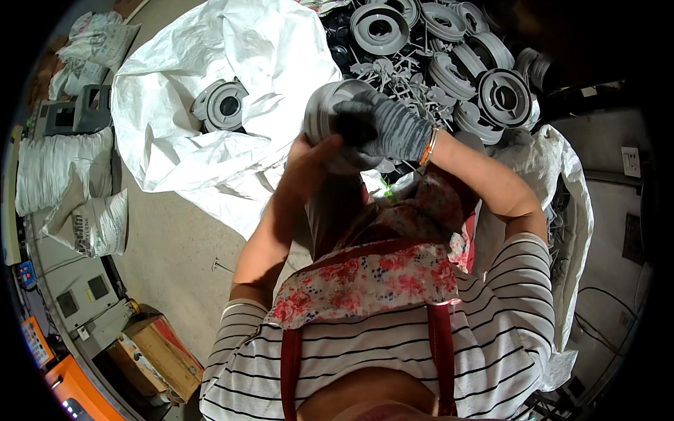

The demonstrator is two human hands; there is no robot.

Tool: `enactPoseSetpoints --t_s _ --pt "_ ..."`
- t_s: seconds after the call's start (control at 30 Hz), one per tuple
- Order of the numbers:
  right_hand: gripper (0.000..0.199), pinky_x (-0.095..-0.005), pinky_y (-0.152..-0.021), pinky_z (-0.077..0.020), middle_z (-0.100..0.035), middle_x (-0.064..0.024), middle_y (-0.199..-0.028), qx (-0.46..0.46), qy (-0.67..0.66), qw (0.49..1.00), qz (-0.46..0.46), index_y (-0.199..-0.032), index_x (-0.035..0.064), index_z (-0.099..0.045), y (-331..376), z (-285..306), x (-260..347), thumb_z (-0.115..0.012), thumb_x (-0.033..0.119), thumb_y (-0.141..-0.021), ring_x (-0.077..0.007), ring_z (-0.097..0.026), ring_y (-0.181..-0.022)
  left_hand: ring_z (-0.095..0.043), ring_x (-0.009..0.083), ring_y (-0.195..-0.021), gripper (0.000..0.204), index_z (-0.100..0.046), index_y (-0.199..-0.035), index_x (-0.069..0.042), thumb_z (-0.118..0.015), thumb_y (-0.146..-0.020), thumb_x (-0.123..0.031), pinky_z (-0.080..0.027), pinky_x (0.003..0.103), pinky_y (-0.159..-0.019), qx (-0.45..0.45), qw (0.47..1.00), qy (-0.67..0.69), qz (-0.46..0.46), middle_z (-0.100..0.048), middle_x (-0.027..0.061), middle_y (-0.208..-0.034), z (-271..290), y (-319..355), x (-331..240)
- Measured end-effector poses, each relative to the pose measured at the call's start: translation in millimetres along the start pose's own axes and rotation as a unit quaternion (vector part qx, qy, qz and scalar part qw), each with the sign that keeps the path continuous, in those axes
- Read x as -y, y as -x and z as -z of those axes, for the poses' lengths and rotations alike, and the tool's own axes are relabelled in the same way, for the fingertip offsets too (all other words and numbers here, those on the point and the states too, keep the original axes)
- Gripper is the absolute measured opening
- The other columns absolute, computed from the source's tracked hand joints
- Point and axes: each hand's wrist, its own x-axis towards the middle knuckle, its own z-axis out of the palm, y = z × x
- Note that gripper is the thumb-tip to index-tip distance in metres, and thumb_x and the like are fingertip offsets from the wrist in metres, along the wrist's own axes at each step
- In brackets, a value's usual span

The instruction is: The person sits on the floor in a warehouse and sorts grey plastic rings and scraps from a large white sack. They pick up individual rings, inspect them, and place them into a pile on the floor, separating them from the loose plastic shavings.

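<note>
Concrete floor (pixel 179 221) at left of frame; white sack (pixel 281 56) spread at upper left, grey plastic (pixel 215 95) inside. Heap (pixel 505 98) of grey rings and scraps at upper right; carton (pixel 165 354) at lower left. At upper centre, 2 hands together, clamped on 1 grey ring (pixel 320 105): bare left hand (pixel 307 165) at its lower left edge, gloved right hand (pixel 394 128) curled over its face. Ring's middle lost in shadow, left fingers hidden behind it.
</note>
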Motion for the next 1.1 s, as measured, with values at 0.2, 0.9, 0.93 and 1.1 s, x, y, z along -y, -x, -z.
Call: enactPoseSetpoints --t_s 0.2,0.9,0.93,1.1 --pt "0.067 -0.0359 -0.084 -0.0496 -0.059 -0.0167 -0.111 -0.064 0.027 0.998 0.006 -0.128 0.0040 -0.045 -7 -13 -21 -0.070 0.034 -0.074 -0.0271 -0.061 -0.097 -0.059 0.0174 -0.089 0.055 -0.050 -0.114 0.001 -0.078 -0.068 -0.009 -0.047 0.031 -0.082 -0.093 0.970 -0.197 -0.110 -0.061 0.0091 -0.099 -5 -5 16" --pt "0.067 -0.0365 -0.088 -0.0470 -0.057 -0.0216 -0.113 0.041 -0.271 0.961 -0.016 -0.122 0.0039 -0.049 -14 -42 -43 -0.068 0.043 -0.071 -0.0337 -0.057 -0.103 -0.062 0.0190 -0.086 0.052 -0.054 -0.110 0.001 -0.079 -0.067 -0.016 -0.050 0.033 -0.075 -0.138 0.895 -0.398 -0.148 -0.064 0.0081 -0.094 -11 3 1" --pt "0.064 -0.0371 -0.089 -0.0461 -0.056 -0.0204 -0.116 0.072 -0.231 0.970 0.005 -0.123 0.0058 -0.049 -21 -45 -57 -0.066 0.043 -0.073 -0.0336 -0.056 -0.105 -0.060 0.0211 -0.091 0.057 -0.051 -0.115 0.001 -0.079 -0.067 -0.016 -0.050 0.035 -0.077 -0.131 0.896 -0.385 -0.177 -0.061 0.0105 -0.101 -4 -3 -3" --pt "0.058 -0.0392 -0.085 -0.0485 -0.060 -0.0201 -0.110 -0.198 0.025 0.956 -0.216 -0.118 0.0011 -0.052 -80 3 -135 -0.061 0.045 -0.081 -0.0353 -0.058 -0.101 -0.039 0.0304 -0.126 0.078 -0.034 -0.136 -0.001 -0.075 -0.070 -0.012 -0.029 0.039 -0.106 -0.367 0.725 -0.447 -0.374 -0.039 0.0185 -0.136 55 -12 -65"
